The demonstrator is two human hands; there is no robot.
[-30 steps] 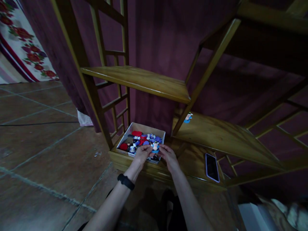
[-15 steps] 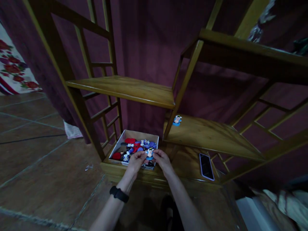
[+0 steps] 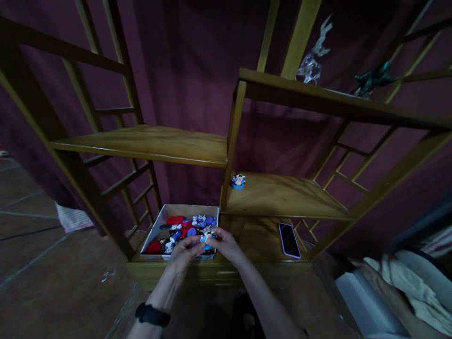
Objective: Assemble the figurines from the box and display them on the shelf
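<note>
My left hand and my right hand meet over the near edge of an open cardboard box on the bottom shelf. Between their fingertips they pinch a small blue and white figurine. The box holds several small red, blue and white figurines. A black band is on my left wrist. Another small blue-based figurine stands alone at the left end of the middle right shelf.
A phone lies flat on the bottom shelf right of the box. A clear glass ornament and a dark green ornament stand on the upper right shelf. The left shelf is bare. Bedding lies lower right.
The view has tilted up and swung right, so the upper shelf and its ornaments appear. Both hands still hold the small figurine over the box's near edge.
</note>
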